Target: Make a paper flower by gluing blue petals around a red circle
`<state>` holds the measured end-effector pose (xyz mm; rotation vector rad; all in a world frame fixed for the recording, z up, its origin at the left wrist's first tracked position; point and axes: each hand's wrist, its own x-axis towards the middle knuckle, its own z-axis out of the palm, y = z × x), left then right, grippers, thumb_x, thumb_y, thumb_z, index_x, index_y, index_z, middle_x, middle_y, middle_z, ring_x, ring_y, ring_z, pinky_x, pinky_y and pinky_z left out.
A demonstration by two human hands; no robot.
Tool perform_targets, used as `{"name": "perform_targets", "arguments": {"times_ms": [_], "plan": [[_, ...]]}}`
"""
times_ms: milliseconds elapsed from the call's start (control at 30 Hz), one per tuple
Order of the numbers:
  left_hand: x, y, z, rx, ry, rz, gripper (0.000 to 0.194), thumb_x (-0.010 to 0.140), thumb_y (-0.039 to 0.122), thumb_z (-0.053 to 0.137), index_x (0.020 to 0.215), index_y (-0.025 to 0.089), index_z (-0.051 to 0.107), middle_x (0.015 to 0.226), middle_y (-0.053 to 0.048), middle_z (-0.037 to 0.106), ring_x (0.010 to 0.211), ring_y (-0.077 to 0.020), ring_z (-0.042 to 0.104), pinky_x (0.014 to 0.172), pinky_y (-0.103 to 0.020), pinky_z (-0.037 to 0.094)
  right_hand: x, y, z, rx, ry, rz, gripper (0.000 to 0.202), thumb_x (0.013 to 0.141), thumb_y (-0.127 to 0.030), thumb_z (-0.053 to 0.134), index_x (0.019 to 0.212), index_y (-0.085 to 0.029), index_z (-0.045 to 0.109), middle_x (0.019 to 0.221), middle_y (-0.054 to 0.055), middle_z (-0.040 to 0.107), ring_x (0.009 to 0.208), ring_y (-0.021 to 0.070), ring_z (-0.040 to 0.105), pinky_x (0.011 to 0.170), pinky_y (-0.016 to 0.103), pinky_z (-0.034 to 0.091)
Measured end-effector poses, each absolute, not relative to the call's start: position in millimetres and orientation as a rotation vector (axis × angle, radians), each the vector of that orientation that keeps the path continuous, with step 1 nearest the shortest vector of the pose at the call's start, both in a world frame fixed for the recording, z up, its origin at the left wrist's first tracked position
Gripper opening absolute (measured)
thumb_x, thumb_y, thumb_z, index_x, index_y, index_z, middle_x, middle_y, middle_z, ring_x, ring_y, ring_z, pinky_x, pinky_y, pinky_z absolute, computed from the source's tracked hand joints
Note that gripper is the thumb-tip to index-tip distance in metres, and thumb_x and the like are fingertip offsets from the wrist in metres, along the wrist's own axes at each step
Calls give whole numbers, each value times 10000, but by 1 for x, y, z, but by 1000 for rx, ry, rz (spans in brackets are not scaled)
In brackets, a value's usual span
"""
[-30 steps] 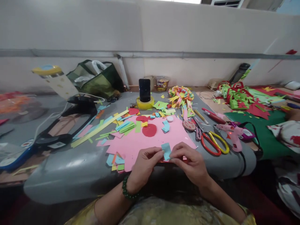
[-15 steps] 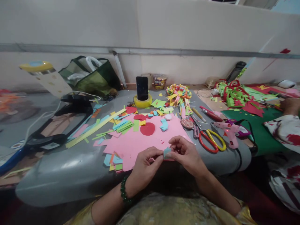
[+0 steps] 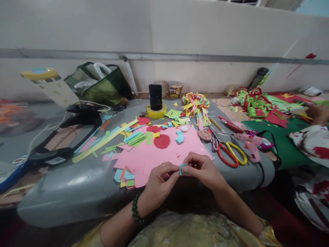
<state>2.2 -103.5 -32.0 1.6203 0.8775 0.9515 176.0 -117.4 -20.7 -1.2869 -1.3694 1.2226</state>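
Note:
A small light blue paper piece is pinched between both hands, just above the near edge of the pink sheet. My left hand, with a green bead bracelet at the wrist, grips the paper's left side between thumb and finger. On its right side, my right hand holds it with thumb and fingers closed. A red paper circle and a folded blue paper strip lie on the pink sheet beyond my hands.
Scissors and a pink glue gun lie to the right. A phone stands in a yellow tape roll. Green and yellow strips lie left. At far right is another person's hand.
My right hand's fingers have closed in around the blue paper, which now looks flatter. The other person's hand at far right has moved slightly left.

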Motion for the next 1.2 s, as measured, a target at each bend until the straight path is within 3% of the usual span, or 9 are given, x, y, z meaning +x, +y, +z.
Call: {"name": "perform_targets", "arguments": {"times_ms": [200, 367, 567, 667, 833, 967, 1100, 1200], "plan": [[0, -104, -30, 1569, 922, 900, 209, 786, 359, 630, 771, 185, 743, 751, -62, 729, 683, -172, 621, 631, -250, 479, 174, -117, -20, -1271, -1400, 1208, 410, 666, -555, 763, 631, -176, 609, 603, -38, 478, 540, 89, 375, 498, 243, 301], [0, -106, -31, 1563, 943, 895, 180, 778, 330, 623, 734, 181, 713, 739, -60, 724, 681, -171, 631, 570, -226, 463, 171, -119, -19, -1265, -1452, 1167, 356, 699, -506, 736, 640, -177, 613, 629, -24, 505, 551, 93, 395, 500, 238, 322], [-33, -83, -19, 1869, 1121, 958, 253, 763, 284, 641, 994, 224, 724, 754, -31, 707, 671, -174, 631, 651, -261, 493, 190, -102, 1, -1374, -1482, 908, 230, 720, -416, 653, 682, -195, 601, 633, -6, 563, 560, 116, 463, 515, 246, 380], [-64, -51, -11, 2042, 1454, 938, 146, 722, 278, 687, 851, 243, 746, 664, -28, 668, 622, -198, 604, 633, -284, 461, 202, -79, 1, -1460, -1553, 800, 218, 692, -410, 618, 654, -197, 590, 603, -7, 566, 534, 116, 457, 498, 248, 368], [-89, -3, -1, 2248, 1907, 398, 159, 820, 264, 586, 836, 197, 729, 868, -121, 716, 844, -291, 659, 712, -329, 467, 206, -50, -17, -1667, -1740, 837, 200, 717, -373, 556, 660, -190, 615, 567, 0, 590, 532, 141, 511, 505, 258, 369], [-85, 16, 1, 2337, 1943, 88, 321, 927, 304, 437, 987, 153, 713, 1057, -169, 712, 1058, -308, 640, 852, -344, 476, 209, -46, -23, -1894, -1843, 526, 296, 760, -390, 604, 915, -173, 732, 720, 53, 702, 624, 189, 606, 573, 289, 417], [-84, 27, -1, 2291, 1963, -55, 339, 927, 271, 426, 1109, 146, 683, 1152, -158, 702, 1114, -302, 627, 861, -345, 488, 216, -47, -22, -1964, -1836, 186, 329, 810, -401, 600, 1008, -193, 761, 885, 86, 742, 677, 212, 641, 637, 321, 449], [-87, 32, -5, 2274, 1971, -67, 313, 891, 257, 484, 1102, 151, 690, 1157, -145, 706, 1103, -300, 632, 835, -333, 493, 219, -48, -22, -1866, -1840, 88, 289, 862, -389, 550, 928, -228, 781, 818, 67, 731, 650, 201, 636, 613, 309, 438]]}}
